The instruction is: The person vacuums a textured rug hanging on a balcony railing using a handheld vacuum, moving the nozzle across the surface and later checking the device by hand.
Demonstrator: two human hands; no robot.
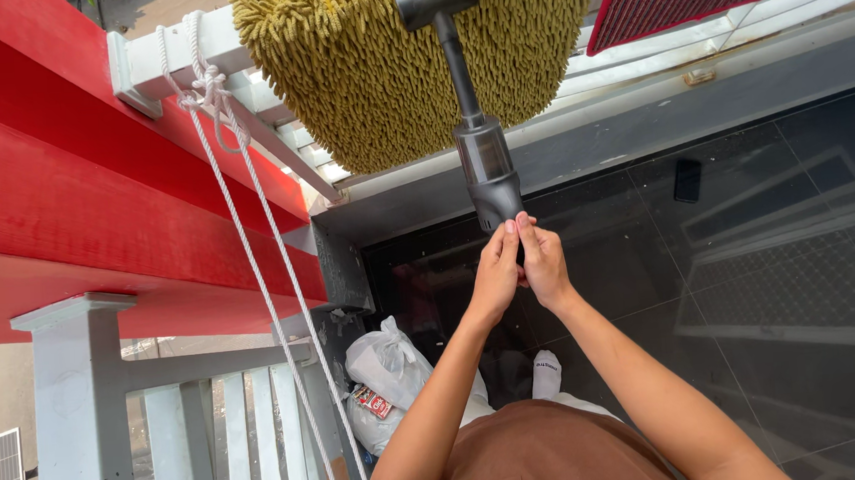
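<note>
Both hands clamped the handheld vacuum at its base: left hand and right hand touching, grip clenched. Vacuum nozzle pressed on the yellow shaggy mat draped over the white railing.

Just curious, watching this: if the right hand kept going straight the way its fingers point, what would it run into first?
The right hand points up along the grey handheld vacuum that both hands grip, so it would meet the vacuum's body first. Beyond that lies the shaggy yellow mat over the railing, though depth is hard to judge.
</note>
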